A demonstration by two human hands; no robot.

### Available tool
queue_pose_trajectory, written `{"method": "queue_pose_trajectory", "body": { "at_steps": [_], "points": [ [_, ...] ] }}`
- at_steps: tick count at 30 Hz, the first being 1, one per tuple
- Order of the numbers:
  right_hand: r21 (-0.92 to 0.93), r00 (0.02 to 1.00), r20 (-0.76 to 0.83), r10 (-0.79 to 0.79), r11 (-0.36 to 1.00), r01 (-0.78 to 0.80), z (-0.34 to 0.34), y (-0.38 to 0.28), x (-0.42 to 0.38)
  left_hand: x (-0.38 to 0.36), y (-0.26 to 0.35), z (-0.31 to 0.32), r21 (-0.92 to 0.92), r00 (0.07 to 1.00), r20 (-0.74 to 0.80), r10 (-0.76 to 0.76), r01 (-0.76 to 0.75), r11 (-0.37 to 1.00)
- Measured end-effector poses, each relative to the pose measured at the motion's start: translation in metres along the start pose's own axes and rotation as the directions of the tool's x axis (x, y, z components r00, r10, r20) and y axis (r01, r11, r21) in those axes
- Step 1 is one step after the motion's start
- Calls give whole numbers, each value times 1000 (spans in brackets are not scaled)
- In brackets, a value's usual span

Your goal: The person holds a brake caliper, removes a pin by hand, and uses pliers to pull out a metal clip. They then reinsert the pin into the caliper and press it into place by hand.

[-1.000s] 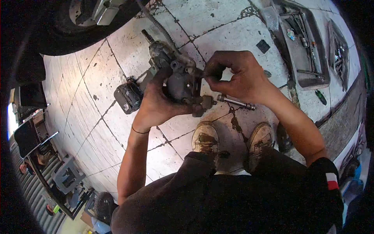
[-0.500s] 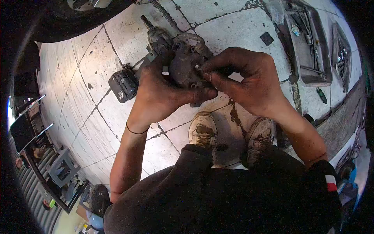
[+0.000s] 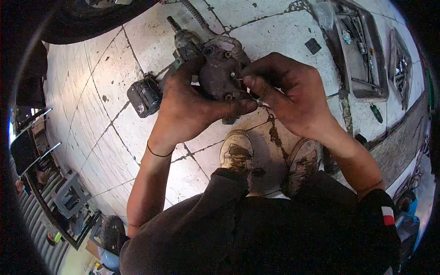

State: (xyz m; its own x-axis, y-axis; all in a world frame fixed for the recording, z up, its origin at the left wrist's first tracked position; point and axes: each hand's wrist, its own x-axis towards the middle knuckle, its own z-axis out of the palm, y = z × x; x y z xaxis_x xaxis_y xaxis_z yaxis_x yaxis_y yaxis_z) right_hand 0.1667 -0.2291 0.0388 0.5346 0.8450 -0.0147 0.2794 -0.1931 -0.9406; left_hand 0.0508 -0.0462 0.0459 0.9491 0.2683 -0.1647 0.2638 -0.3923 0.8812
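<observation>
My left hand (image 3: 183,107) is wrapped round a dark, greasy brake caliper (image 3: 220,78), the thumb pressed along its lower edge. My right hand (image 3: 288,91) is at the caliper's right side, thumb and index finger pinched on a thin, shiny metal piece (image 3: 239,79) whose exact kind I cannot make out. Another bright metal bit (image 3: 264,104) shows below those fingers, beside my left thumb tip. A spring-wrapped hose (image 3: 195,16) runs from the top of the view to the caliper. Behind my left hand, a cordless impact wrench (image 3: 185,43) with a black battery (image 3: 144,97) lies on the floor.
A tire (image 3: 68,27) is at the upper left. Trays of tools (image 3: 382,94) stand at the right, with a green-handled tool (image 3: 376,112) by them. A dark square piece (image 3: 313,46) lies on the tiled floor. My shoes (image 3: 237,151) are below the caliper.
My right fingers have shifted slightly on the caliper's right side, and a shiny metal bit now shows beneath them. My left hand keeps its hold on the caliper.
</observation>
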Motion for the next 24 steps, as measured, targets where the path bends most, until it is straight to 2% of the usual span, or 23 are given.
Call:
{"method": "queue_pose_trajectory", "body": {
  "at_steps": [2,4,13,16,17,19,21,23,24],
  "points": [
    [25,999,-10,44,999,-43,1,0,-1,-1,5,-1,-3,999,3,-37,37,999],
    [97,998,-58,2,995,3,5,3,-3,-1,6,-1,-7,997,7,-73,73,997],
    [-16,993,-67,93,995,-95,7,-2,-3,-1,5,0,-60,997,15,-71,72,996],
    [-3,987,-45,155,988,-155,5,-4,-2,-3,2,1,-3,999,-12,-43,43,999],
    [-4,987,-45,155,988,-155,7,-2,-1,-2,0,2,-21,1000,-24,-15,15,1000],
    [130,981,-165,98,989,-77,13,6,-1,-2,3,3,-38,999,-37,13,-14,999],
    [112,981,-159,112,989,-95,12,2,-1,-1,12,0,-65,998,8,-65,65,996],
    [94,980,-154,126,989,-113,13,0,-2,-2,9,2,-65,998,-4,-56,56,996],
    [87,978,-192,85,994,-69,16,0,-3,-2,7,3,-65,999,-15,-48,47,997]
  ]
}}
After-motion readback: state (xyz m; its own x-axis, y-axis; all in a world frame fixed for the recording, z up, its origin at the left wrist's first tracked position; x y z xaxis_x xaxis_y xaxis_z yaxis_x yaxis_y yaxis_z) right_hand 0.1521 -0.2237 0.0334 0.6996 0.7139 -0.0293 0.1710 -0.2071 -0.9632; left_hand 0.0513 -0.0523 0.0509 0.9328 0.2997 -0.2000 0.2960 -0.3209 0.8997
